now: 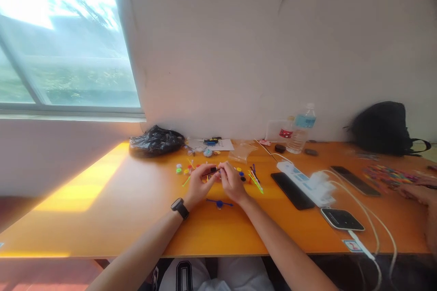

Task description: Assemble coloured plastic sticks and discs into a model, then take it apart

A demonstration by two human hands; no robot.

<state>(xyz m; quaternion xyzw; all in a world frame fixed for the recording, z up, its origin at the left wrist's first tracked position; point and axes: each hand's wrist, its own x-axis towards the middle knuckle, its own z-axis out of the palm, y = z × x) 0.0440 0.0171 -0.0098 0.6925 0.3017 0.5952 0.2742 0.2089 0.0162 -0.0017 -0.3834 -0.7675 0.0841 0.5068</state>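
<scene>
My left hand (200,183) and my right hand (232,182) meet above the table, fingertips pinched together. Between them is a small dark piece (213,170), mostly covered by the fingers; its kind is too small to make out. Just below the hands lies a blue piece (219,203) with a round middle and thin arms on both sides. Behind and left of my left hand are small coloured pieces, among them a green disc (178,171). Thin coloured sticks (256,178) and dark discs (242,176) lie right of my right hand.
On the right are a black phone (292,190), a white power strip (303,182) with cables, and a power bank (342,219). Water bottles (302,134), a black plastic bag (157,141) and a backpack (382,128) stand along the wall. Another person's hand (416,192) touches the table at far right.
</scene>
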